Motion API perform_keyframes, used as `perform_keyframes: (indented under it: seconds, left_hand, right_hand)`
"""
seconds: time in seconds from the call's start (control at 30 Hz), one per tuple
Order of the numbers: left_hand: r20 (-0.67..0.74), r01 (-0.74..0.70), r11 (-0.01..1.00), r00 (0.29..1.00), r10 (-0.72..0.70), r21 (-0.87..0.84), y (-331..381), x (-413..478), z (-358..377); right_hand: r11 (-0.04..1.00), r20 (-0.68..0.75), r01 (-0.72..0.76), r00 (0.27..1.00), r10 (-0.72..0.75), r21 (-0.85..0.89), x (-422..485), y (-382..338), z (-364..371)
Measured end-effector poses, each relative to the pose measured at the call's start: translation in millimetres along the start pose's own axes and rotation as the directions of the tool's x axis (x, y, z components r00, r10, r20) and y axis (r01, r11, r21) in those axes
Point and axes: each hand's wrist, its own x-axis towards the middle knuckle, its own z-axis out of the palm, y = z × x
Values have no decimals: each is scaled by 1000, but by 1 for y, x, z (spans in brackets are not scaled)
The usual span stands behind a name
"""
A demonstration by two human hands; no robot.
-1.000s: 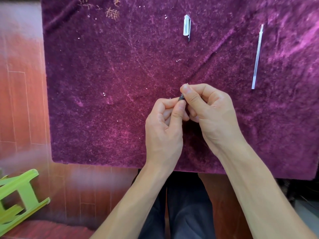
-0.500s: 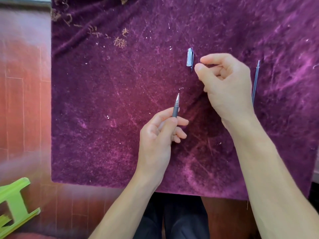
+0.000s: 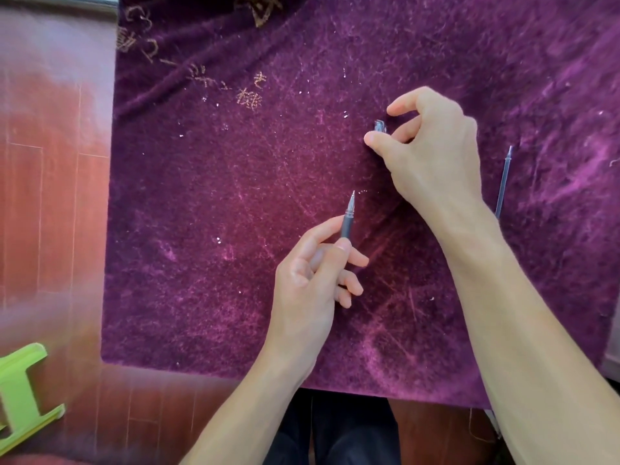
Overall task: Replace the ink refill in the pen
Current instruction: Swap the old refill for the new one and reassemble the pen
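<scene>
My left hand (image 3: 312,280) grips a dark grey pen (image 3: 347,219) upright over the purple velvet cloth (image 3: 235,196), its metal tip pointing away from me. My right hand (image 3: 429,146) hovers over the pen cap (image 3: 380,125), thumb and forefinger apart on either side of it; most of the cap is hidden by the fingers. A thin clear ink refill (image 3: 503,181) lies on the cloth just right of my right wrist, partly covered by the forearm.
The cloth covers a table whose near edge runs above my dark-trousered lap (image 3: 335,431). Reddish wood floor (image 3: 50,196) lies at the left, with a lime-green plastic stool (image 3: 20,397) at the lower left. Gold embroidery (image 3: 248,95) marks the cloth's far part.
Both hands were together on the pen's tip. Then my right hand let go and moved up and away to the cap, closing around it. My left hand kept the pen.
</scene>
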Motion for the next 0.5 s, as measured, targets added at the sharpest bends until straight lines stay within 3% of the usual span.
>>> perform_keyframes:
  seconds: [0.17,0.3,0.4,0.5]
  left_hand:
    - [-10,-12,1000,1000,12,5,1,0,-1]
    - [-9,-35,999,999,35,15,1,-2,-2]
    - [14,-34,999,999,35,-12,2,-4,-2]
    - [25,-29,999,999,30,-28,1,-7,-1]
  right_hand:
    - [1000,-2,13,1000,-13,-9,-3,-3,3]
    - [973,-18,-48,998,53,226,-11,7,-2]
    - [880,18,-135,990,142,455,-27,17,-7]
    - [722,147,-246,969,199,646,-47,26,-9]
